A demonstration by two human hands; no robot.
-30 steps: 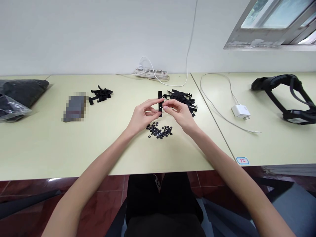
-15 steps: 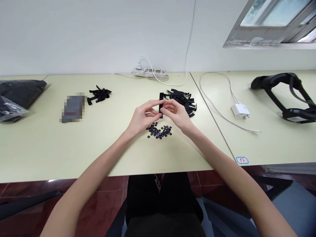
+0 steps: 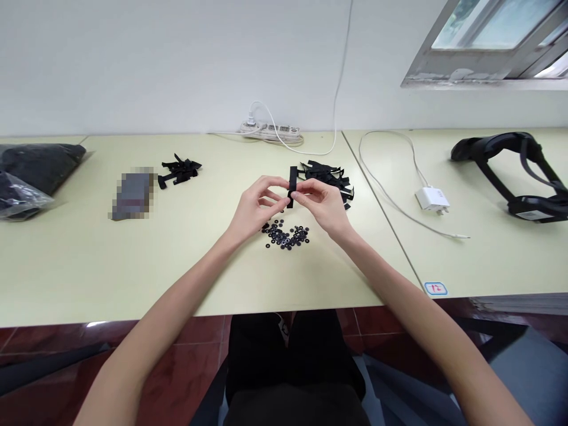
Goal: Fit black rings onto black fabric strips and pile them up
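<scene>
A short black fabric strip [image 3: 293,176] stands nearly upright between my two hands. My left hand [image 3: 258,207] pinches it from the left, thumb and fingertips at its edge. From the right, my right hand [image 3: 320,206] grips the same strip with thumb and forefinger. Whether a small piece sits on the strip under my fingers cannot be made out. Just below my hands lies a loose pile of small black ring-shaped discs [image 3: 286,238]. Behind my right hand is a heap of black strips [image 3: 326,173], partly covered by that hand.
A smaller bunch of black strips [image 3: 181,170] lies left, beside a blurred grey object [image 3: 134,194]. A dark plastic bag [image 3: 38,174] is at far left. A power strip [image 3: 270,131] sits by the wall. Rightward are a white charger [image 3: 431,199] with cable and a black headset [image 3: 510,171].
The strip has tilted slightly and shifted a little right and up. My left fingers have spread somewhat, and my right fingers have changed their hold on it.
</scene>
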